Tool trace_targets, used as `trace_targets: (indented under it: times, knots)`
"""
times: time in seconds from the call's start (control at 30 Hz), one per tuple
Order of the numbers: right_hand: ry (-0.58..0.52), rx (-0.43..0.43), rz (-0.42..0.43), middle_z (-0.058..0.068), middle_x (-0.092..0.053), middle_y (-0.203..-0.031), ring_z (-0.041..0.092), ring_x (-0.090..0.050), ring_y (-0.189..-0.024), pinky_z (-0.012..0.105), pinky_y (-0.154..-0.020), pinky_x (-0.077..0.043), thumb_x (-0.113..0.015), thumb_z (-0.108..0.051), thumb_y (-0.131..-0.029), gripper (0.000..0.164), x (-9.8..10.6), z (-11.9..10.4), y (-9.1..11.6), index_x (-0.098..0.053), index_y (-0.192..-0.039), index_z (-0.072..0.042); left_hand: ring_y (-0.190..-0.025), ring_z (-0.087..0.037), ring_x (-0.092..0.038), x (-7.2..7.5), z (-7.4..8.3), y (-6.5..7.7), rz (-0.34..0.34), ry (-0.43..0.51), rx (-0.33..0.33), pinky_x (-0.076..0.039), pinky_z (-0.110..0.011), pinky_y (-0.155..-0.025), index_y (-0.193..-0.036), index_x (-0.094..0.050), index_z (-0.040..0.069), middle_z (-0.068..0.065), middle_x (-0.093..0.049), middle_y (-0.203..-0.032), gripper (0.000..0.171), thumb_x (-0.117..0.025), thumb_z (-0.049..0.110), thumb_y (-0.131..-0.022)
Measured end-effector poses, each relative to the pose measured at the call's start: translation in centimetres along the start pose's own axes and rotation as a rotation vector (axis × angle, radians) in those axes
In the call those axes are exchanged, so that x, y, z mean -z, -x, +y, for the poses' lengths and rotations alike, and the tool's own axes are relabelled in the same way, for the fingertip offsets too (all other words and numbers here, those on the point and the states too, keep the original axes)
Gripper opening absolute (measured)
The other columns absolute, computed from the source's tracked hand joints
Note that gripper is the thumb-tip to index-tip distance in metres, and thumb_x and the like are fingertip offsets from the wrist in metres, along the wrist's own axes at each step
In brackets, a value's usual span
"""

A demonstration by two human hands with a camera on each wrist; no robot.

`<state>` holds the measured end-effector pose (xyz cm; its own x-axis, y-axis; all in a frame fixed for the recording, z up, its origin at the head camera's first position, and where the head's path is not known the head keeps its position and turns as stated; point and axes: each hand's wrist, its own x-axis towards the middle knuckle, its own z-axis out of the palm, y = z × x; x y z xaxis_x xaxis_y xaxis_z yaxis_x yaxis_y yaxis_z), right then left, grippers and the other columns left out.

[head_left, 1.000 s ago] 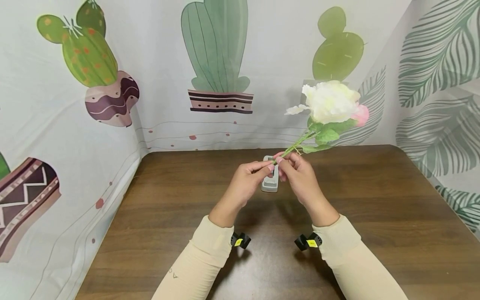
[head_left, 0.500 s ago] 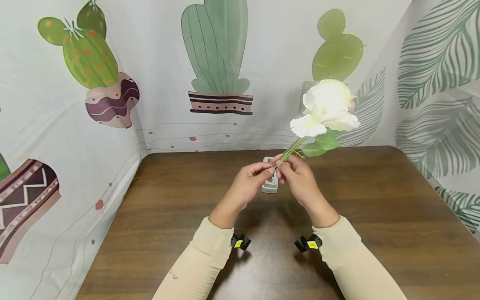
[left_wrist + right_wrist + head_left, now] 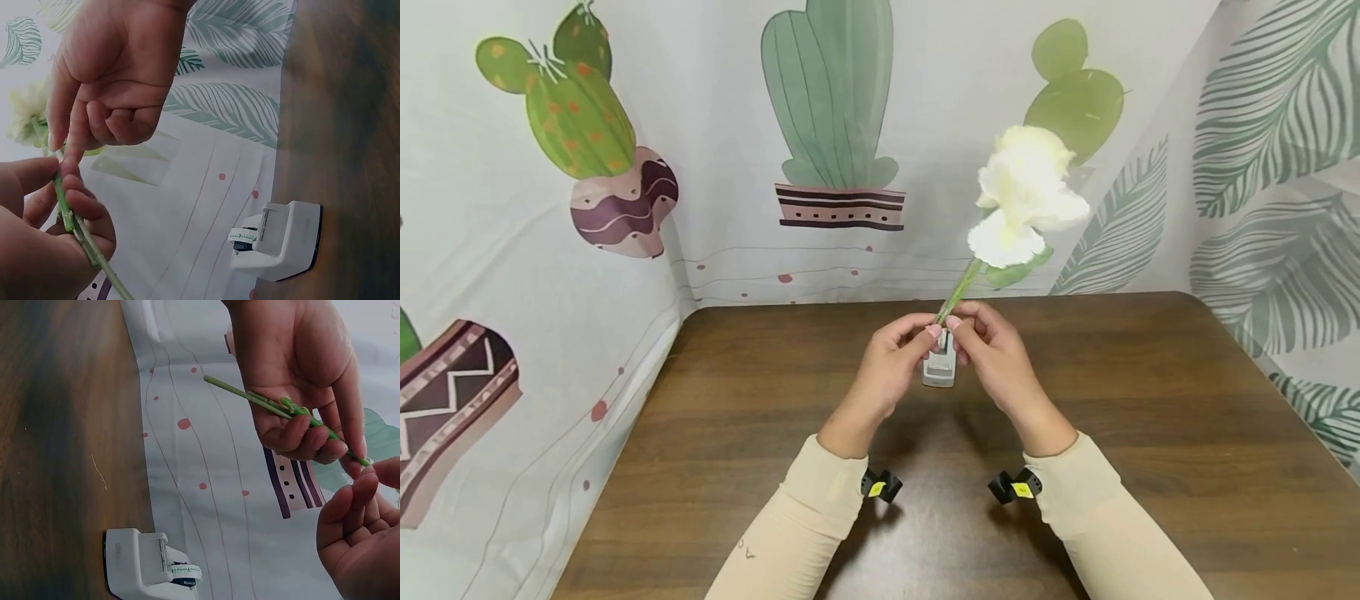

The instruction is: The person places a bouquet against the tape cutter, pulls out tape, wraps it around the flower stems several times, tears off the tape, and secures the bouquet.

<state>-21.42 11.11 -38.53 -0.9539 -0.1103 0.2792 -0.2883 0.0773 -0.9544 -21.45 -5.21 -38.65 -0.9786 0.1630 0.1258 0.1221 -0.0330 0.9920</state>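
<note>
A white flower [image 3: 1026, 187] with green leaves rises above both hands in the head view. Its green stems [image 3: 87, 244] run down through my left hand [image 3: 880, 371], whose fingers curl round them; a cut end sticks out below in the right wrist view. Just above, my right hand [image 3: 1000, 358] pinches the stems between thumb and index finger, its fingertips meeting the left ones. What lies right under the fingertips is hidden. Below the hands, a pale grey tape dispenser [image 3: 294, 240] with a small tape roll [image 3: 186, 573] stands on the table.
The brown wooden table [image 3: 737, 433] reaches back to a white cloth [image 3: 715, 167] printed with cacti and leaves. On each cuff sits a small black camera, the left camera [image 3: 883, 486] and the right camera [image 3: 1011, 487].
The flower has turned and swung left and upward, so the stems stand steeper. A pink bloom behind it has gone out of sight. Both hands keep their hold, moving only slightly.
</note>
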Motion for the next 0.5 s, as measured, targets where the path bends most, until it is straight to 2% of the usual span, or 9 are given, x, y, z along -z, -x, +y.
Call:
trace_targets:
  times: [0.17,0.27,0.4,0.5]
  knots:
    - [0.012,-0.009,-0.016,0.004,-0.057,-0.081,0.015,-0.056,-0.067,0.023,-0.064,-0.05,-0.059,-0.014,-0.101,0.017,-0.17,0.07,0.13,-0.059,-0.108,0.002,-0.092,-0.012,-0.059,-0.09,0.28,0.19,0.027,0.071,-0.051,-0.05,-0.021,-0.079,-0.121,-0.069,0.001,-0.008,-0.069,-0.102,0.026,-0.064,0.013,-0.099]
    - [0.057,-0.004,-0.07,0.008,-0.064,-0.096,0.014,-0.064,-0.082,0.023,-0.075,-0.054,-0.062,-0.014,-0.1,0.017,-0.27,0.03,0.22,-0.061,-0.109,0.0,-0.098,-0.01,-0.06,-0.09,0.35,0.24,0.031,0.118,-0.059,-0.049,-0.023,-0.084,-0.123,-0.068,0.0,-0.007,-0.069,-0.114,0.028,-0.064,0.013,-0.099]
    - [0.14,0.025,-0.154,0.011,-0.069,-0.112,0.016,-0.066,-0.099,0.025,-0.086,-0.055,-0.066,-0.016,-0.098,0.022,-0.51,-0.01,0.38,-0.066,-0.118,-0.005,-0.1,-0.01,-0.061,-0.08,0.37,0.27,0.021,0.193,-0.062,-0.05,-0.024,-0.086,-0.125,-0.066,-0.002,0.0,-0.068,-0.113,0.028,-0.063,0.011,-0.1]
    - [0.163,0.036,-0.174,0.013,-0.071,-0.109,0.018,-0.067,-0.097,0.025,-0.085,-0.055,-0.067,-0.016,-0.098,0.024,-0.75,-0.02,0.6,-0.067,-0.12,-0.006,-0.101,-0.01,-0.062,-0.16,0.42,0.38,-0.01,0.225,-0.071,-0.051,-0.024,-0.086,-0.126,-0.064,-0.004,0.002,-0.068,-0.114,0.029,-0.06,0.009,-0.101]
